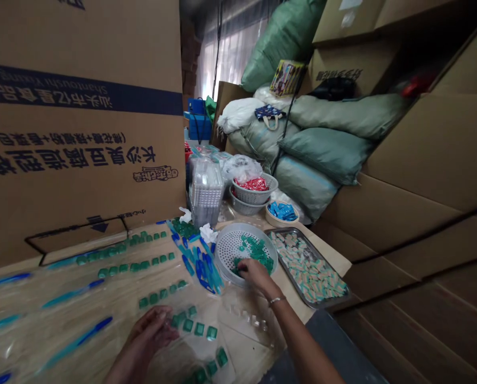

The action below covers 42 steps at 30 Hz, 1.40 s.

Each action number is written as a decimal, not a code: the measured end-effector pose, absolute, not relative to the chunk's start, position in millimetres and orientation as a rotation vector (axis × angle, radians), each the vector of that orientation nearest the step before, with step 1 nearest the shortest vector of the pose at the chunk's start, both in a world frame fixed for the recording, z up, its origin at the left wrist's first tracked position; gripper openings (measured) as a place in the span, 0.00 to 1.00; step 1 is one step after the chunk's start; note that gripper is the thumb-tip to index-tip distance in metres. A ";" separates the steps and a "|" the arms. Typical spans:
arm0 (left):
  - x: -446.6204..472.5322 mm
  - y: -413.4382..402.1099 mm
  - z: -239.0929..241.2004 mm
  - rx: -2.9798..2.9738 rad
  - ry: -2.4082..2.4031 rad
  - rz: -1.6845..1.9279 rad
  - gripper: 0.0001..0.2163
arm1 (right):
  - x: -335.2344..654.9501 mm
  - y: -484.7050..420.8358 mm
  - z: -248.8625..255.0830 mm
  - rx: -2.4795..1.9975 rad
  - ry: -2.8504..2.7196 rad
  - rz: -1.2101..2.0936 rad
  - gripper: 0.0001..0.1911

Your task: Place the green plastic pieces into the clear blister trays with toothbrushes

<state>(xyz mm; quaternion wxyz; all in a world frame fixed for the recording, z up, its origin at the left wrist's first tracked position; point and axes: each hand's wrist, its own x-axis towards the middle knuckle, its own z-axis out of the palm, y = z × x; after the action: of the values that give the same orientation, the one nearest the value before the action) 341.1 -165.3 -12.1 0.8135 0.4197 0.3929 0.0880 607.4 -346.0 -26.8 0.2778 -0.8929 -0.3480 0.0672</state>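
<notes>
My left hand (152,332) rests low on the table, fingers curled on a clear plastic tray sheet (190,341) that holds small green squares (200,328). My right hand (253,273) reaches into a round white perforated basket (227,246) and its fingers are closed among the green pieces (258,250) there; what they grip is hidden. More clear trays with green squares (136,265) and blue-and-teal pens (200,264) lie across the table in rows.
A metal tray (280,269) of pale wrapped pieces lies right of the basket. Behind stand stacked clear trays (206,194), white baskets with red packets (254,185), a bowl of blue packets (282,212), a big cardboard box (82,122) on the left and green sacks (326,149).
</notes>
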 end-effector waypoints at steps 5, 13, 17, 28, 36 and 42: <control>339.9 -168.0 -23.1 0.835 0.811 0.119 0.23 | 616.7 -340.3 -27.5 -2.412 -0.914 0.146 0.13; 341.6 -164.0 -21.3 0.763 0.743 0.111 0.19 | 623.0 -328.3 -40.7 -2.134 -1.009 0.415 0.08; 340.5 -162.6 -23.5 0.751 0.746 0.156 0.18 | 626.5 -330.0 -38.3 -1.956 -0.894 0.384 0.06; 339.9 -160.8 -18.5 1.020 0.828 0.219 0.19 | 546.6 -328.0 -14.5 -1.278 -0.460 0.706 0.17; 323.2 -171.9 -8.8 1.882 0.773 0.735 0.19 | 474.5 -301.4 -10.1 -1.295 -0.576 0.820 0.14; 334.1 -184.7 7.4 1.418 0.571 0.407 0.08 | 443.6 -293.7 -3.7 -1.493 -0.861 0.714 0.05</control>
<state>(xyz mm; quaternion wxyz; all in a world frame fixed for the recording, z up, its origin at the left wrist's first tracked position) 334.1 -184.7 7.4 0.7032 0.6373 0.2567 0.1831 443.6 -293.7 -3.7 0.5955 -0.6429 -0.3709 0.3072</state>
